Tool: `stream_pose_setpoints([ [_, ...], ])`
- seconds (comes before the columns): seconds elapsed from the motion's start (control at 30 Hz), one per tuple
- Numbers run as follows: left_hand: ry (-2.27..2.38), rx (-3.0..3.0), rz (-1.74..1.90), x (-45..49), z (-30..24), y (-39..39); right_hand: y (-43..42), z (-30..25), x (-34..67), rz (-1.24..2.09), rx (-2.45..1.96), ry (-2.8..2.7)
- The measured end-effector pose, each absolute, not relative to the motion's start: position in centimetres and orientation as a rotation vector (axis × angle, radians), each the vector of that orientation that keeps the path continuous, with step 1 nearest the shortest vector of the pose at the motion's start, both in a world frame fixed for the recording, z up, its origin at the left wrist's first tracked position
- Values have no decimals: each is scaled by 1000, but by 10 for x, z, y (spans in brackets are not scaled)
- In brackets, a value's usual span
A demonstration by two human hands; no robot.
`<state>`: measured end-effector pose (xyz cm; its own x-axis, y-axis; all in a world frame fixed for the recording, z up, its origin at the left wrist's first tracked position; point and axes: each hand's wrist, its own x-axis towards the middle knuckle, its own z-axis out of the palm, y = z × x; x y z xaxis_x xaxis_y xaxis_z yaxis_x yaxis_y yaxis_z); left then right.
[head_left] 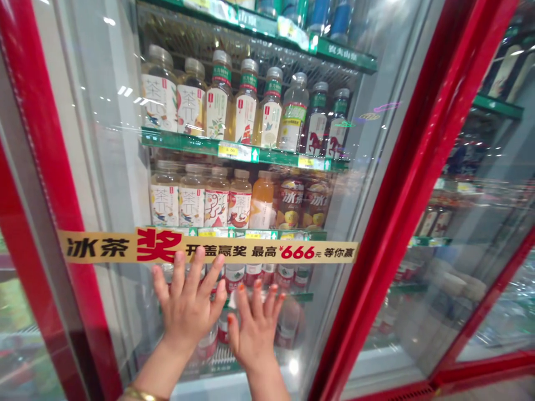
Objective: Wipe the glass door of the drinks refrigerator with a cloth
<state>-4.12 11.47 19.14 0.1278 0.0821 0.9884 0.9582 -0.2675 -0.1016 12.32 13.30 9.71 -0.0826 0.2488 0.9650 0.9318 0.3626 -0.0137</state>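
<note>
Both hands are at the glass door of a drinks cooler. My left hand, with a gold bangle at the wrist, is spread, its fingertips over the lower edge of a yellow banner strip printed with red and black characters. Lower and to the right, my right hand is spread too, its nails orange-red. Neither hand holds anything; both appear to lie against the glass. Behind it, several tea bottles line a shelf. A lower row holds more bottles, among them an orange one. Bottles behind the hands are partly hidden.
A red door frame runs slanting down the right, another red frame down the left. Beyond the right frame is a neighbouring cooler with bottles. Green shelf edges carry price tags. Ceiling lights reflect in the glass.
</note>
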Motion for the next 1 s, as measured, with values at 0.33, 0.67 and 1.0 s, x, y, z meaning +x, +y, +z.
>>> stream_pose_setpoints([
  [0.33, -1062, -1527, -1266, -41, 190, 116, 145, 69, 169, -499, -1326, -1029],
  [0.67, -1056, -1537, -1255, -42, 189, 115, 142, 100, 179, -691, -1288, -1260],
  [1.0, -1061, -1536, -1276, -42, 189, 115, 139, 191, 155, -1071, -922, -1746],
])
